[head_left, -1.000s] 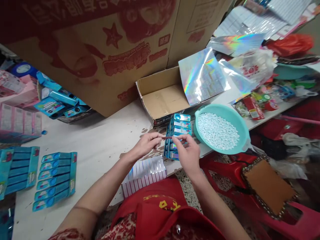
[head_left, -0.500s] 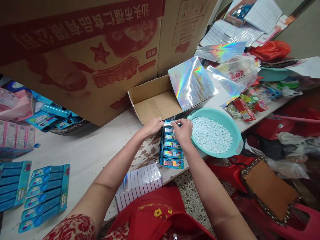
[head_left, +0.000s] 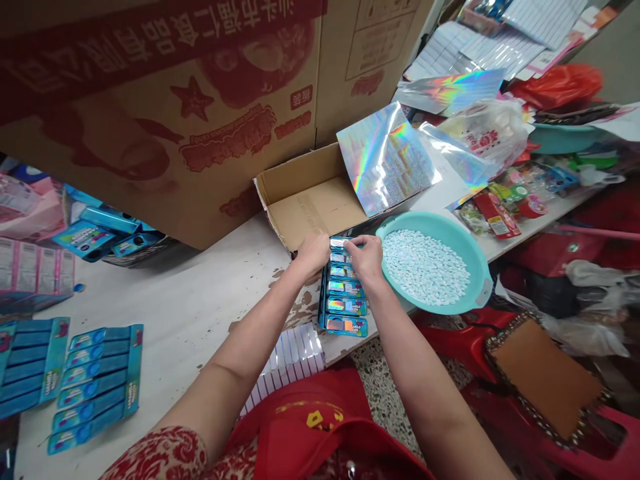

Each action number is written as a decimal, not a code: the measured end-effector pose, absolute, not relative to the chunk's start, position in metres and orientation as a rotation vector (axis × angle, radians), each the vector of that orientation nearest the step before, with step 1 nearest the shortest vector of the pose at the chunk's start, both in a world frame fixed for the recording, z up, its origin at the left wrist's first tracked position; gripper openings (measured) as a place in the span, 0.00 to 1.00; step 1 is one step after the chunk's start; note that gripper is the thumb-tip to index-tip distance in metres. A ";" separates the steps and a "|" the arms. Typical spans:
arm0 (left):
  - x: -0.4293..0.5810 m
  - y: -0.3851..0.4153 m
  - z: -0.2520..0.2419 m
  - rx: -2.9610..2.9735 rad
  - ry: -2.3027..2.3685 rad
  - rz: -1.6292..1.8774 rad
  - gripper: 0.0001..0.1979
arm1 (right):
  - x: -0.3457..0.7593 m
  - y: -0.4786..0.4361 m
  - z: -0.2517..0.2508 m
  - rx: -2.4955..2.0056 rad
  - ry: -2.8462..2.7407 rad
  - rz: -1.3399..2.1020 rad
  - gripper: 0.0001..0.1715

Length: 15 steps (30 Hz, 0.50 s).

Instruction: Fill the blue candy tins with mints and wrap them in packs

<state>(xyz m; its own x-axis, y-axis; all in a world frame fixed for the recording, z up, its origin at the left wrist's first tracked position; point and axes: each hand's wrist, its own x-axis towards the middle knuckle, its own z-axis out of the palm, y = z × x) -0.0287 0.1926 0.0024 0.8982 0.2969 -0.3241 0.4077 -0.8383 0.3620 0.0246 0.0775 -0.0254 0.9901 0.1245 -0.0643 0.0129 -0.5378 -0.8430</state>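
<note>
A row of small blue boxes (head_left: 346, 291) with shiny rainbow windows lies by the table's front edge. My left hand (head_left: 314, 253) is closed against the left end of the farthest box, its fingertips hidden. From the right, my right hand (head_left: 367, 257) pinches at a silvery strip (head_left: 339, 245) lying on that box. Beside my right hand stands a turquoise basin (head_left: 480, 267) of small pale tablets. A ribbed stack of silvery strips (head_left: 293, 353) lies close to my body, partly behind my left forearm.
A shallow cardboard tray (head_left: 310, 210) with a holographic sheet (head_left: 385, 160) on it sits beyond my hands. A big printed carton (head_left: 240, 80) towers behind. Two cards of blue boxes (head_left: 97, 383) lie at left. A red chair (head_left: 465, 347) stands at right.
The silvery strip, held stretched between both hands before, now lies down on the farthest box. My left hand has curled in closer to the box's end. The view has shifted slightly.
</note>
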 end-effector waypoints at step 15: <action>-0.077 0.139 -0.031 1.641 0.462 0.170 0.39 | 0.019 0.041 -0.045 -1.810 -0.205 0.453 0.39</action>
